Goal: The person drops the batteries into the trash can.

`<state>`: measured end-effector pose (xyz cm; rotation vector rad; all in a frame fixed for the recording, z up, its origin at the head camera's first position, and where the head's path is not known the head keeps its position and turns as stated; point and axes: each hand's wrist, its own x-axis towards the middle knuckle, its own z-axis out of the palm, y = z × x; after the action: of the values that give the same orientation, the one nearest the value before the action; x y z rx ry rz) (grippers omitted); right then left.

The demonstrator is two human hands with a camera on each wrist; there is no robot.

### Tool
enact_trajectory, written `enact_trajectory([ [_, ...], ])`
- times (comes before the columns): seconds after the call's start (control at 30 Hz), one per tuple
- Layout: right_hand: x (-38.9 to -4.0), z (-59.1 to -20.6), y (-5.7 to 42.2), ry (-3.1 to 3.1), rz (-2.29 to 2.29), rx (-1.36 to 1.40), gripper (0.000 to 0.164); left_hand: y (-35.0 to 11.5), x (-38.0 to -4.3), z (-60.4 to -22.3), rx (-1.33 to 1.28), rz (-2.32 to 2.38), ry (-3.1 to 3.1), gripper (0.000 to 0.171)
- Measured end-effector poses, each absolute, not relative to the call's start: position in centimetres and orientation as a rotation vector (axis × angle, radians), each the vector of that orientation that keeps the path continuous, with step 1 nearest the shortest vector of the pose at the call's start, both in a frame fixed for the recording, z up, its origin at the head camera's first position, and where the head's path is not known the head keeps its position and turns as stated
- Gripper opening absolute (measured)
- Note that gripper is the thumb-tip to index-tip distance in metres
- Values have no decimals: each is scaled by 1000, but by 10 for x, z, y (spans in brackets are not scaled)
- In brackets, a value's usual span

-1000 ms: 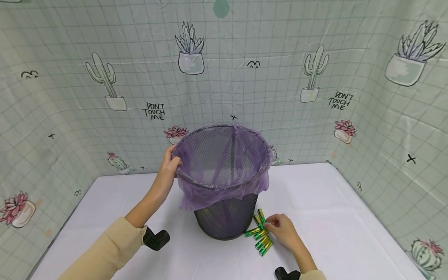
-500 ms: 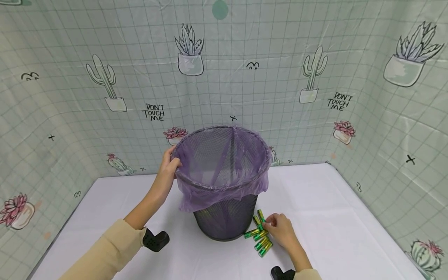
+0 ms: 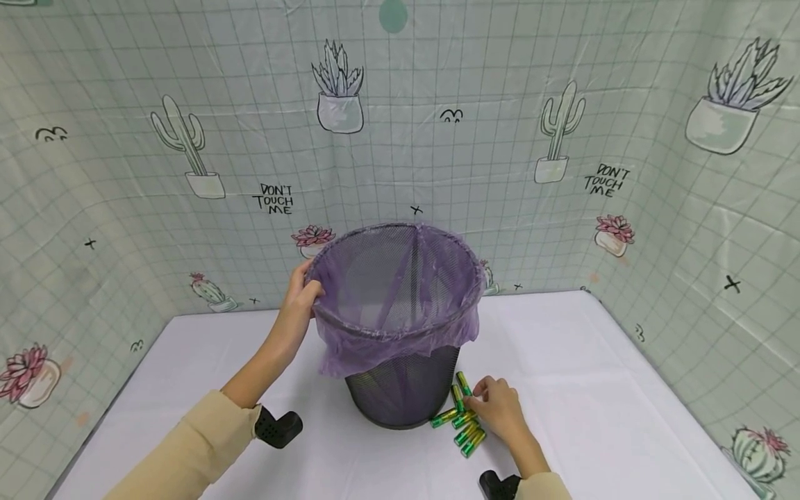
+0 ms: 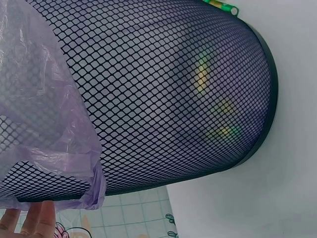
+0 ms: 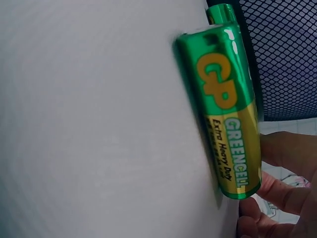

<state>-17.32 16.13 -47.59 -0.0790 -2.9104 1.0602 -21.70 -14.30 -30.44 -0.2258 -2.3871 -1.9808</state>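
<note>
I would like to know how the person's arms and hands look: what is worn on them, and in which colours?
The left hand and right hand wear no gloves. The left sleeve and right sleeve are plain beige. Each arm carries a black, bent device near the wrist: the left device shows small dots; the right device is cut off by the picture's edge.

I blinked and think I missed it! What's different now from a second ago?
Only a little: the right hand moved slightly left, and the leftmost battery and the two farthest-back batteries slid slightly left too, the way the bin is. Nothing was visibly picked up or let go. The left hand still grips the bin, which looks the same.
</note>
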Motion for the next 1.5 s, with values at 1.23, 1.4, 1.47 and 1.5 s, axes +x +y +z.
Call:
enact_trajectory([
  [1.23, -169, -469, 171, -2760, 1238, -138, 16, -142, -217, -306, -241, -1975, -2370, 67],
  [1.4, -166, -465, 174, -2712, 1186, -158, 15, -142, -217, -306, -239, -1968, -2377, 67],
  [1.47, -165, -462, 175, -2694, 1150, -144, 15, -142, -218, -306, -236, -1970, -2379, 68],
  [1.5, -165, -460, 175, -2681, 1132, -128, 15, -142, -218, -306, -235, -1969, -2381, 68],
])
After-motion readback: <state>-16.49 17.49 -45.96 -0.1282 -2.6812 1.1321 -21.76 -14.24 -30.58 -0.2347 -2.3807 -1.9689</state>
